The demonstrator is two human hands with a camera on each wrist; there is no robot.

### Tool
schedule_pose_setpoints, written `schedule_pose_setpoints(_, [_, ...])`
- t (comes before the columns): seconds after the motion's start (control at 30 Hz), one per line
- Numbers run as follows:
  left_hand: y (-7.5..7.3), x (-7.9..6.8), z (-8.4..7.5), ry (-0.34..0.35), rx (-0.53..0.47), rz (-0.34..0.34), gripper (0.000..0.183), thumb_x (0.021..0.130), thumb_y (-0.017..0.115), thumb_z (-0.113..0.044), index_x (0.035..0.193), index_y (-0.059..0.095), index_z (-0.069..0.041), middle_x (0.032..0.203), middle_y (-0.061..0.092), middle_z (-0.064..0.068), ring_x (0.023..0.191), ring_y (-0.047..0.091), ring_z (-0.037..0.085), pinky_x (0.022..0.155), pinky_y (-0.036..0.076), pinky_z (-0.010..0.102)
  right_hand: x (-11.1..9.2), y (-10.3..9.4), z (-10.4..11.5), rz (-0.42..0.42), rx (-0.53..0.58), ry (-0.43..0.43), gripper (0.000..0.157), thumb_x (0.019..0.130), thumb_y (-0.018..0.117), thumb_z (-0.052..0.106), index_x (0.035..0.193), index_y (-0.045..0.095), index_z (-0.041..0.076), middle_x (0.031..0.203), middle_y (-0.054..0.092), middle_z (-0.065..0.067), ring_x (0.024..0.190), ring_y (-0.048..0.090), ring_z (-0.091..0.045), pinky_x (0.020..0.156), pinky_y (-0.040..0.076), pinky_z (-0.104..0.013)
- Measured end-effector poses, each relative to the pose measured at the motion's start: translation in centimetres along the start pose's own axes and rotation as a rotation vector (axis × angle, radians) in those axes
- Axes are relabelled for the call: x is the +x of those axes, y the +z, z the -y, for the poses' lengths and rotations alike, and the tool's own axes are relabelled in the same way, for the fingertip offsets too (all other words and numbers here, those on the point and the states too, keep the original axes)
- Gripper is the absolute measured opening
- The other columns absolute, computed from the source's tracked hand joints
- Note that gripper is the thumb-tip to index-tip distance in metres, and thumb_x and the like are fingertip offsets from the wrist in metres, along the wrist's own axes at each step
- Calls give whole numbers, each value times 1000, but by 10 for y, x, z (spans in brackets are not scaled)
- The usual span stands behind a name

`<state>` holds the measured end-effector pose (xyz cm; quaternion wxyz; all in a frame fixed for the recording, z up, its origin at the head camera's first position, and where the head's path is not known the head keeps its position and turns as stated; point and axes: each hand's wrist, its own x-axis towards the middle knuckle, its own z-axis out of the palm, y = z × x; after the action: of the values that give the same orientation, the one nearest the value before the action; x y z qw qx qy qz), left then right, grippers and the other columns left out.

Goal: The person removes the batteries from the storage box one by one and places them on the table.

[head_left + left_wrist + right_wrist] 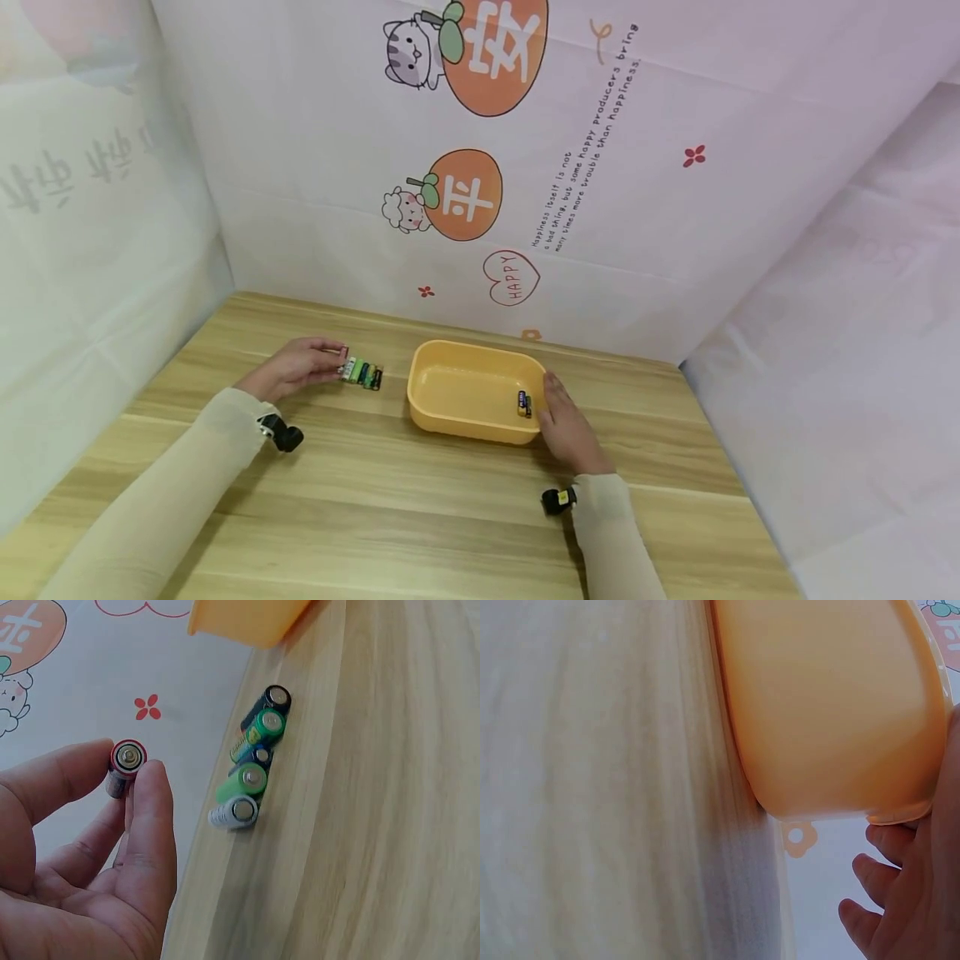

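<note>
My left hand (303,364) pinches a small battery (128,758) with a red-ringed end between thumb and fingertips, held above the table. Just beside it, several batteries lie side by side in a row: a white one (238,811), a light green one (244,782), a dark blue one, a green one (264,727) and a black one (277,698). To their right stands a yellow plastic box (450,429). Two batteries (522,403) lie inside, at its right end. My right hand (570,429) holds the box at its right end wall; the thumb is partly hidden in the right wrist view.
The wood-grain table (420,517) runs back to a white printed cloth (315,225) hanging close behind the box. More white cloth hangs on the left (97,275) and right (832,358) sides. Each wrist wears a small black camera (282,433).
</note>
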<state>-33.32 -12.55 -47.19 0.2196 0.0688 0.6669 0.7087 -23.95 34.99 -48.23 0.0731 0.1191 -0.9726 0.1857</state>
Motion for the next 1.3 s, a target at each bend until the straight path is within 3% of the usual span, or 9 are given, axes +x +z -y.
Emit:
schedule_pose_setpoints(0.23, [-7,-2,8,16,14,-41,53,98,54,0,143,31,14,137,40,34,105,62,25,96,50,37,1,0,0,5,-7,-4,59,102,35,15,153,11,-2,159,15,-18,145,15,-34,116,19,-50])
schedule_pose_setpoints(0.53, [-9,-2,17,-56,-3,-75,56,98,57,-3,145,31,11,128,53,23,101,63,20,93,52,36,0,-1,0,22,-13,13,58,104,34,16,154,10,0,160,13,-17,145,14,-33,116,18,-50])
schedule_pose_setpoints(0.87, [-15,9,21,-63,20,-97,52,98,55,-2,144,34,10,131,51,24,96,63,17,91,53,34,0,0,0,24,-11,21,58,103,34,15,154,9,0,160,13,-16,145,14,-32,116,18,-49])
schedule_pose_setpoints(1.3, [-12,16,14,-85,177,-120,51,97,58,-4,142,38,10,130,53,26,94,66,18,86,55,34,-1,-1,2,35,1,34,58,104,32,16,154,8,2,160,12,-15,146,13,-30,116,18,-49])
